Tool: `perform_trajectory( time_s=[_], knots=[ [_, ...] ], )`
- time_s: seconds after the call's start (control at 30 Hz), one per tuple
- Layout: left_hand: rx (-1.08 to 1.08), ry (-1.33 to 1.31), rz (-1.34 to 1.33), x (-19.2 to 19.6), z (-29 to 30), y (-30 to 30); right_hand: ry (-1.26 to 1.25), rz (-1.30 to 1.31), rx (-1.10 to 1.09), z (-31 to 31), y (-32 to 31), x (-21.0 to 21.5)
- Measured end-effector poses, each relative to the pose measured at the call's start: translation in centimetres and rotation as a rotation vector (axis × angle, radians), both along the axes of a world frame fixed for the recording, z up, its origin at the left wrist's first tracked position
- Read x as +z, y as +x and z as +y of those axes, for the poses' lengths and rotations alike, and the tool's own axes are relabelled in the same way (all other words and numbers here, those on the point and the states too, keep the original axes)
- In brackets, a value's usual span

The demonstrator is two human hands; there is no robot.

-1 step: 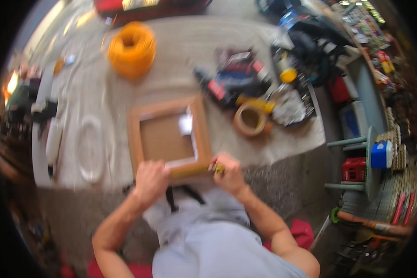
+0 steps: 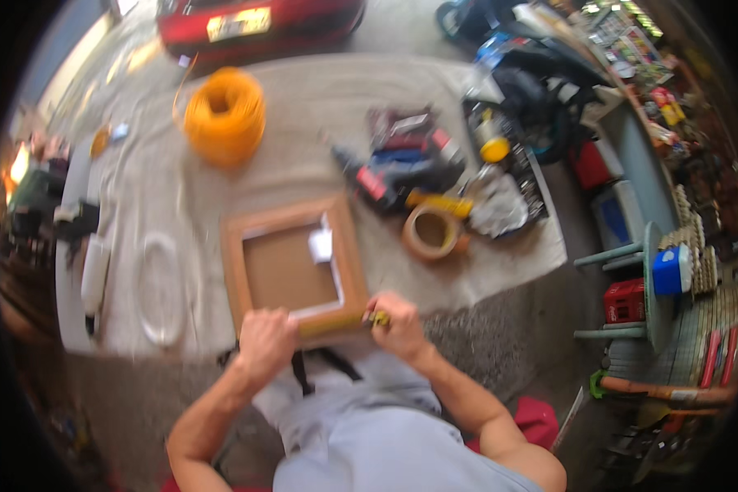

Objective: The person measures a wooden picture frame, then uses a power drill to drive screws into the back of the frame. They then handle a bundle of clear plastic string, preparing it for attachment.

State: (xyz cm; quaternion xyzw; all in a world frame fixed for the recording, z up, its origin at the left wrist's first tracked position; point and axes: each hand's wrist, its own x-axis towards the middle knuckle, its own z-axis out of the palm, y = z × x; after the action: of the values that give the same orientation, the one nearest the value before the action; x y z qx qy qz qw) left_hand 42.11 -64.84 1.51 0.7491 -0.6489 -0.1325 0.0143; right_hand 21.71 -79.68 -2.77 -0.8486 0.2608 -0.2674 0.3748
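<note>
Left hand [image 2: 264, 338] clamped on wooden frame [image 2: 291, 266], near rail; right hand [image 2: 398, 326] closed round small yellow tool [image 2: 376, 318] at corner; best pressed flat against cloth [image 2: 320, 123], tool square.

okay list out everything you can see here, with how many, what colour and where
frame: one, tan wood, centre of the cloth, under both hands
cloth: one, pale grey, spread on the ground
cord coil: one, orange, far left of the cloth
tape roll: one, brown, right of the frame
white ring: one, left of the frame
tool pile: several, red, blue and black, blurred, beyond the tape roll
stool: one, green, far right
left hand: on the frame's near left corner
right hand: at the near right corner, holding a small yellow thing, too blurred to name
</note>
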Motion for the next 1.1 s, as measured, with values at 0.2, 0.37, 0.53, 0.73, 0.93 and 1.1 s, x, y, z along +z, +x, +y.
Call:
perform_trajectory(
  time_s=[0.2,0.37,0.53,0.73,0.93,1.1],
  knots=[
    [0.045,0.191,-0.092,2.8,-2.5,0.0,0.073,0.054,-0.021,-1.2,0.0,2.7],
    [0.044,0.226,-0.072,3.7,-2.7,-0.1,0.087,0.104,-0.038,-0.9,0.1,3.0],
    [0.047,0.246,-0.055,4.1,-2.8,-0.1,0.004,0.080,-0.030,-1.2,0.0,2.8],
    [0.052,0.204,-0.044,4.5,-2.9,-0.2,0.066,0.080,-0.015,-1.4,-0.1,2.7],
    [0.048,0.111,-0.035,3.0,-2.8,0.1,-0.086,0.183,-0.033,-1.7,-0.1,2.9],
    [0.109,0.052,-0.038,2.9,-1.6,-0.5,0.213,0.266,-0.006,0.0,-0.4,7.2]
  ],
)
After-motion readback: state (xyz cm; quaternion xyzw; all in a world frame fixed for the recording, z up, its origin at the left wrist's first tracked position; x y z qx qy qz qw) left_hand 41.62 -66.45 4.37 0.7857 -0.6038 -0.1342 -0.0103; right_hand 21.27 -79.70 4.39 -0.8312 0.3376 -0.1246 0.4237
